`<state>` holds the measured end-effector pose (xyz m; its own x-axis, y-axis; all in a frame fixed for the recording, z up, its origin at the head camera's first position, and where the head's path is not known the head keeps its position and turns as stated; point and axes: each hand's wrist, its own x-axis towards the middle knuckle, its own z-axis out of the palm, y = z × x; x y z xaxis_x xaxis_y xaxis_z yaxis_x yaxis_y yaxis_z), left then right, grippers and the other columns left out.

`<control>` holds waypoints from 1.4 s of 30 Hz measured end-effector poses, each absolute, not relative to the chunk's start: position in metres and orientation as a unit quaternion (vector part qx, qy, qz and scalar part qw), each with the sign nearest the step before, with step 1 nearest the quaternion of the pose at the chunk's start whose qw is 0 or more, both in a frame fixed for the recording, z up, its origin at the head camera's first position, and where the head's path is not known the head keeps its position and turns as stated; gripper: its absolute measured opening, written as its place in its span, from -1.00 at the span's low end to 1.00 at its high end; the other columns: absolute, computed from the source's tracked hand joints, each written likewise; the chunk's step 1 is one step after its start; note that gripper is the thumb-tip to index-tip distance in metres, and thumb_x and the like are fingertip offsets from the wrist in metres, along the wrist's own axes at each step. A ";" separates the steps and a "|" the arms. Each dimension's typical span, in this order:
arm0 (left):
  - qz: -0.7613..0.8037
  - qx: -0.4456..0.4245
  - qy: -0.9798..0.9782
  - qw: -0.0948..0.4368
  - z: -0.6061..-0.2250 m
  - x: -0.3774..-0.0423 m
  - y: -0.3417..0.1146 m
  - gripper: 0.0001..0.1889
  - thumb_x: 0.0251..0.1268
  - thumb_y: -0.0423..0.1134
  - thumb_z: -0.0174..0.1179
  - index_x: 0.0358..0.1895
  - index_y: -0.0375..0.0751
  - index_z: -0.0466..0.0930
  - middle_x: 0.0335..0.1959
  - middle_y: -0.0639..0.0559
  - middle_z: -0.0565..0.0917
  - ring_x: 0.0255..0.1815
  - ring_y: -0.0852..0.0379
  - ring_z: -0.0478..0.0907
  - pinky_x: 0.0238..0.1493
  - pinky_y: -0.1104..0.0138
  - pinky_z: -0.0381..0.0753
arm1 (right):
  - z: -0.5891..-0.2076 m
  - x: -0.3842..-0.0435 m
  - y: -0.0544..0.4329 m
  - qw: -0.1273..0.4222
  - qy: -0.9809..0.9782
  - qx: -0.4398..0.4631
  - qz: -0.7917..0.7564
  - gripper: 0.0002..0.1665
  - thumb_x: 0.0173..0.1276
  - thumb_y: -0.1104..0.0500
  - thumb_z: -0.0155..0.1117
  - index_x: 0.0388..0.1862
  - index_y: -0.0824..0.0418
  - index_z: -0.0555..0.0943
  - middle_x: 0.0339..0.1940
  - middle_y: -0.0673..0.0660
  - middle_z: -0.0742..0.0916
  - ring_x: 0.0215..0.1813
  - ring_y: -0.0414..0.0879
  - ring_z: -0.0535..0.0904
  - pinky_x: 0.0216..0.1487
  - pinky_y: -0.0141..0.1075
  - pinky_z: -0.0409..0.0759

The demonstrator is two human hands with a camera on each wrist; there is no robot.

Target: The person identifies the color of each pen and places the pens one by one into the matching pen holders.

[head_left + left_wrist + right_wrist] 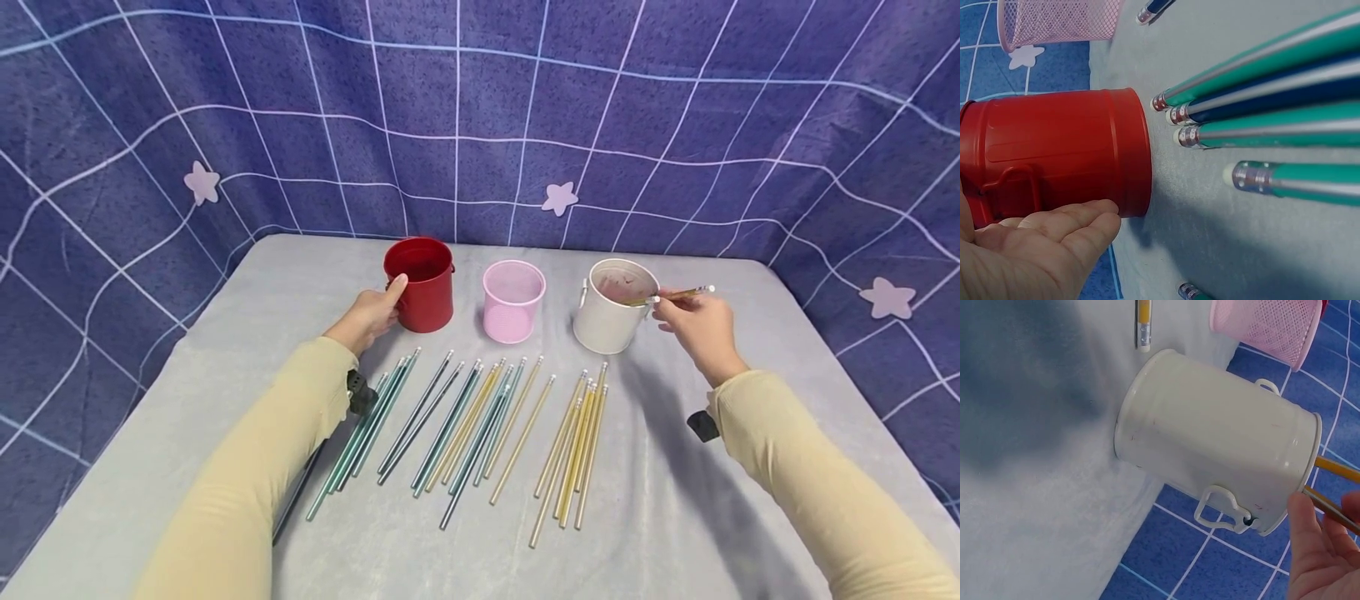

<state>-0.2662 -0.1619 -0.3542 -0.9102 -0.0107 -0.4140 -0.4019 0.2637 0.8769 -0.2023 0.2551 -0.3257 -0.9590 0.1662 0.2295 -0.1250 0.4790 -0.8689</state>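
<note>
My left hand (369,317) holds the red bucket (437,307) at its left side, thumb at the rim. In the left wrist view its fingers (1079,234) lie along the bucket's wall below a side handle. My right hand (701,329) pinches two yellow pencils (1338,469) at the rim of the white bucket (607,321). The pencils tilt, with their white erasers outside and their other ends reaching over the bucket's mouth. Between the two buckets stands a pink mesh cup (512,317). Both buckets are upright.
Nearer me lie green pencils (367,433), dark blue pencils (420,423) and gold pencils (577,450), eraser ends pointing away. The grey cloth-covered table (225,317) ends at a blue gridded curtain (487,108) with pale stars.
</note>
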 end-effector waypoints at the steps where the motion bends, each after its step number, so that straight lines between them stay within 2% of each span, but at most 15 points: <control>1: 0.590 -0.133 0.779 0.166 -0.354 -0.266 -0.162 -0.12 0.44 0.21 -0.18 0.44 -0.55 -0.09 0.40 -0.39 0.19 0.41 -0.12 0.19 0.39 0.13 0.16 | -0.326 -0.202 0.255 0.140 -0.850 -0.012 0.508 -0.62 0.34 0.33 0.07 -0.01 0.64 0.53 -0.19 0.36 0.71 -0.47 -0.55 0.55 -0.36 -0.58 0.58; 4: 0.589 -0.132 0.780 0.167 -0.357 -0.269 -0.163 -0.09 0.41 0.25 -0.14 0.44 -0.54 -0.07 0.40 -0.38 0.21 0.40 -0.10 0.22 0.38 0.14 0.19 | -0.326 -0.201 0.254 0.131 -0.851 -0.013 0.509 -0.61 0.34 0.32 0.09 0.00 0.64 0.53 -0.21 0.31 0.72 -0.48 -0.53 0.56 -0.36 -0.56 0.58; 6: 0.590 -0.125 0.781 0.162 -0.362 -0.272 -0.166 -0.01 0.34 0.31 -0.08 0.42 -0.58 -0.05 0.37 -0.40 0.24 0.36 -0.10 0.30 0.33 0.15 0.28 | -0.326 -0.201 0.254 0.129 -0.851 -0.013 0.508 -0.61 0.33 0.31 0.11 -0.01 0.63 0.54 -0.29 0.18 0.74 -0.49 -0.52 0.57 -0.37 -0.56 0.59; 8: 0.592 -0.126 0.780 0.162 -0.363 -0.274 -0.167 0.02 0.30 0.34 -0.05 0.42 -0.57 -0.04 0.37 -0.40 0.25 0.35 -0.09 0.32 0.33 0.16 0.29 | -0.327 -0.201 0.254 0.126 -0.851 -0.014 0.509 -0.61 0.31 0.31 0.12 -0.02 0.62 0.54 -0.38 0.03 0.72 -0.49 -0.50 0.57 -0.38 -0.55 0.59; 10: 0.593 -0.127 0.779 0.161 -0.363 -0.274 -0.167 0.01 0.31 0.33 -0.06 0.42 -0.58 -0.04 0.36 -0.40 0.25 0.35 -0.09 0.32 0.33 0.15 0.29 | -0.328 -0.202 0.254 0.124 -0.853 -0.013 0.507 -0.62 0.31 0.31 0.13 -0.03 0.61 0.55 -0.42 -0.03 0.71 -0.50 -0.50 0.57 -0.39 -0.54 0.59; 16: 0.594 -0.135 0.776 0.161 -0.352 -0.265 -0.161 -0.13 0.44 0.21 -0.16 0.43 -0.56 -0.05 0.40 -0.37 0.20 0.40 -0.11 0.21 0.39 0.12 0.16 | -0.330 -0.202 0.254 0.117 -0.851 -0.008 0.512 -0.63 0.32 0.32 0.15 -0.02 0.64 0.53 -0.34 0.13 0.74 -0.50 -0.50 0.58 -0.39 -0.53 0.60; 27: 0.590 -0.135 0.779 0.163 -0.355 -0.267 -0.162 -0.15 0.45 0.19 -0.18 0.43 -0.55 -0.04 0.41 -0.36 0.20 0.41 -0.11 0.21 0.39 0.13 0.16 | -0.330 -0.205 0.252 0.103 -0.869 -0.006 0.484 -0.64 0.33 0.33 0.13 -0.07 0.67 0.51 -0.29 0.42 0.72 -0.55 -0.56 0.53 -0.42 -0.57 0.58; 36: 0.599 -0.134 0.774 0.158 -0.356 -0.267 -0.162 -0.13 0.45 0.19 -0.18 0.43 -0.56 -0.08 0.40 -0.40 0.17 0.41 -0.11 0.19 0.39 0.15 0.15 | -0.335 -0.203 0.253 0.090 -0.862 0.000 0.498 -0.64 0.31 0.36 0.12 -0.04 0.66 0.49 -0.39 0.20 0.75 -0.54 -0.52 0.54 -0.44 -0.56 0.58; 39: 0.603 -0.132 0.770 0.159 -0.356 -0.267 -0.162 -0.14 0.45 0.18 -0.18 0.43 -0.58 -0.09 0.40 -0.42 0.17 0.41 -0.12 0.18 0.39 0.15 0.14 | -0.338 -0.200 0.253 0.087 -0.857 -0.001 0.507 -0.67 0.32 0.35 0.13 -0.08 0.65 0.49 -0.48 0.01 0.71 -0.54 -0.49 0.55 -0.44 -0.55 0.59; 42: 0.605 -0.130 0.769 0.161 -0.357 -0.268 -0.163 -0.14 0.46 0.17 -0.19 0.42 -0.59 -0.10 0.39 -0.43 0.16 0.41 -0.13 0.17 0.40 0.13 0.13 | -0.341 -0.196 0.253 0.055 -0.864 0.004 0.500 -0.70 0.33 0.34 0.13 -0.14 0.63 0.49 -0.54 -0.07 0.67 -0.54 -0.42 0.56 -0.43 -0.50 0.61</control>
<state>-0.2680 -0.1625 -0.3567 -0.9141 -0.0050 -0.4055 -0.3953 0.2334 0.8884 -0.1958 0.2526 -0.3407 -0.9940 0.0475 0.0985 -0.0617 0.4999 -0.8639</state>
